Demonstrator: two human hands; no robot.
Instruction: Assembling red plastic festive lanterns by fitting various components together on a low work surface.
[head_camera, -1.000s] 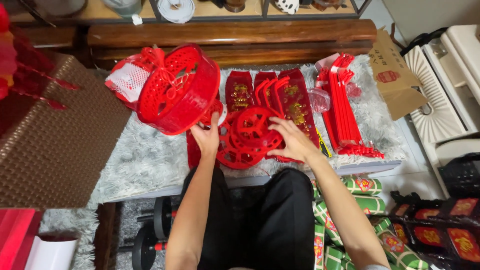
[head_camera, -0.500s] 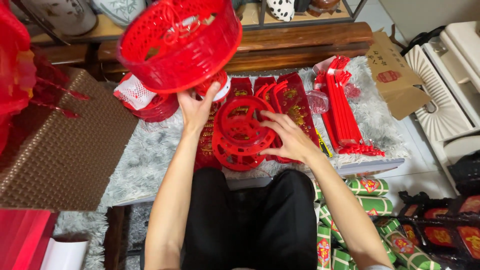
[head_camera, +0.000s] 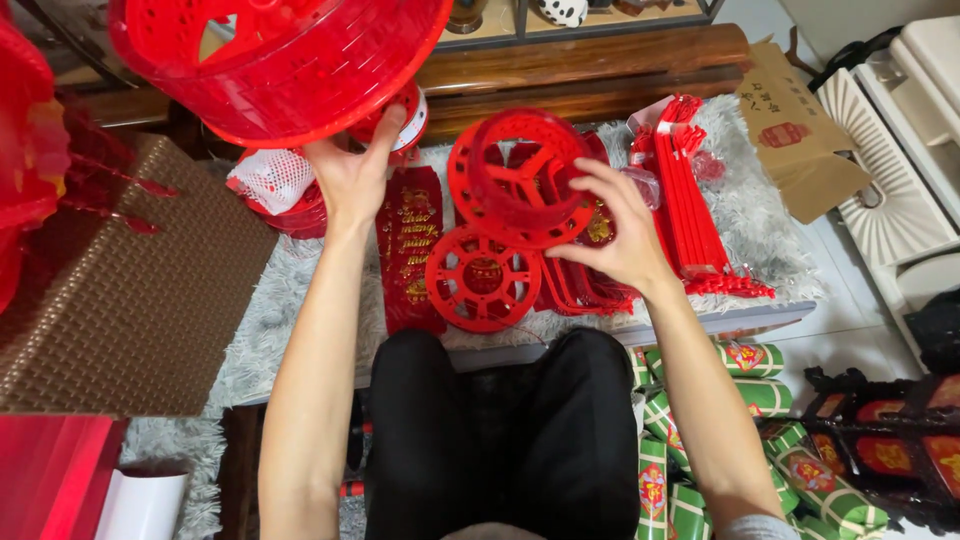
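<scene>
My left hand (head_camera: 355, 170) holds up a big red openwork plastic drum (head_camera: 275, 55) by its lower rim, raised at the upper left. My right hand (head_camera: 615, 225) grips a red spoked ring piece (head_camera: 520, 175), tilted on edge above the table. A second red spoked ring (head_camera: 482, 280) lies flat on the grey fluffy cloth (head_camera: 300, 310) just in front of me. A red panel with gold ornament (head_camera: 410, 245) lies between my two forearms.
A bundle of red plastic rods (head_camera: 690, 200) lies right of my hand. A brown cardboard box (head_camera: 795, 125) sits at the far right. A brown woven mat (head_camera: 120, 300) covers the left side. Green patterned rolls (head_camera: 740, 440) lie on the floor at right.
My left hand has lifted the red drum higher and to the left. My right hand has raised one spoked ring off the other, which stays flat on the cloth.
</scene>
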